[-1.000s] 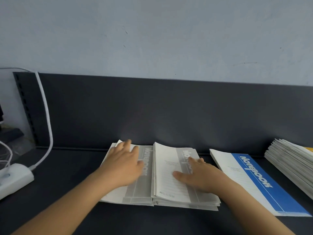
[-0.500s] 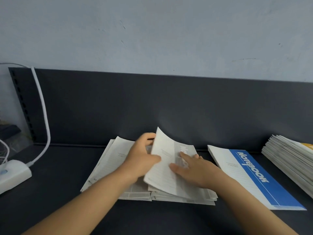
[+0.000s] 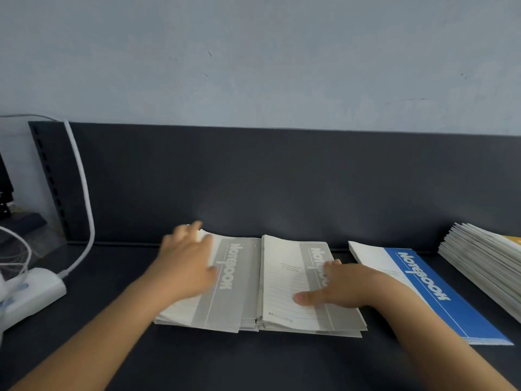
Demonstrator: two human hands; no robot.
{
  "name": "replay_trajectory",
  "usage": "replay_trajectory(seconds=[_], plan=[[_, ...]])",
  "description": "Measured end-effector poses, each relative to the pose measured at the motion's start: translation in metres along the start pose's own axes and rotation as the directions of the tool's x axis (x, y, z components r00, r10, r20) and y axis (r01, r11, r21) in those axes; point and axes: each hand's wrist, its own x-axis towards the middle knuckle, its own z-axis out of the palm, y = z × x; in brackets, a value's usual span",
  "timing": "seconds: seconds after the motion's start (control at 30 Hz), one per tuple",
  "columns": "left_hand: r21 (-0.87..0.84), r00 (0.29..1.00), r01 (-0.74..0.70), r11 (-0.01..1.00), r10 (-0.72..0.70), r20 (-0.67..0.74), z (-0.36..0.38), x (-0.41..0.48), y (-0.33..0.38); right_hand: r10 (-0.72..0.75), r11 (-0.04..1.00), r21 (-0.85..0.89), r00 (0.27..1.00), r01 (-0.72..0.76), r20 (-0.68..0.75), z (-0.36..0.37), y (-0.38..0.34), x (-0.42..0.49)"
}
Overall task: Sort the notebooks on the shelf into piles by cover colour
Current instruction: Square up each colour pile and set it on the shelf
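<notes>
Two piles of grey-covered notebooks are lying side by side on the dark shelf [image 3: 282,362], edges touching, at about 6 o'clock from the middle of the view.

- The left grey pile [image 3: 228,294] is showing the word "Notebook" on its grey band.
- The right grey pile [image 3: 282,280] is showing a ruled white panel and an "A5" mark at its near corner.
- The left hand [image 3: 186,266] is resting flat on the left grey pile. It is blurred, with its fingers [image 3: 194,228] extended toward 12 o'clock and gripping nothing.
- The right hand [image 3: 344,286] is pressing flat on the right grey pile. Its fingers are spread wide and holding nothing, and the thumb is pointing toward 9 o'clock.
- A blue notebook [image 3: 439,297] is lying flat at 3 o'clock of the grey piles, near them but apart.
- A fanned stack [image 3: 479,266] of notebooks is lying further toward 3 o'clock. A yellow cover [image 3: 514,239] is showing at its far edge, and the other cover colours cannot be told.
- At 9 o'clock a white power strip [image 3: 31,292] is sitting on the shelf, with a white cable [image 3: 84,193] rising along the dark back panel [image 3: 282,179].
</notes>
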Motion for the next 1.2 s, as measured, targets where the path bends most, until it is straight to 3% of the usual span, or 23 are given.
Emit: replay_trajectory(seconds=[0.07,0.13,0.33,0.57,0.77,0.93,1.1,1.2], plan=[[-0.063,0.975,-0.215,0.974,0.218,0.034,0.006,0.000,0.024,0.000,1.000,-0.001,1.000,0.000,0.002,-0.001,0.000,-0.002],[-0.162,0.942,-0.295,0.942,0.315,0.115,0.012,0.002,0.045,-0.004,1.000,-0.006,1.000,0.004,0.002,-0.002,0.000,-0.003],[-0.367,0.932,-0.200,0.909,0.292,0.215,0.027,0.023,0.058,-0.004,1.000,-0.013,1.000,0.004,-0.015,-0.004,0.001,-0.003],[-0.561,0.963,-0.186,0.806,0.264,0.061,0.023,0.025,0.067,-0.008,1.000,0.021,1.000,0.008,-0.015,-0.001,0.002,-0.001],[-0.465,0.952,-0.180,0.867,0.272,0.138,0.029,0.018,0.066,-0.006,1.000,0.016,1.000,0.007,-0.028,0.003,0.000,0.001],[-0.330,0.979,-0.137,0.934,0.178,0.097,0.030,0.014,0.071,-0.015,0.999,-0.033,0.999,0.014,-0.040,0.006,-0.002,0.004],[-0.407,0.965,-0.119,0.906,0.203,0.169,0.033,0.017,0.068,-0.048,0.997,-0.060,0.997,0.044,-0.064,0.005,-0.001,0.005],[-0.346,0.955,-0.170,0.923,0.241,0.173,0.030,0.017,0.070,-0.053,0.998,-0.041,0.994,0.049,-0.092,0.004,-0.002,0.004]])
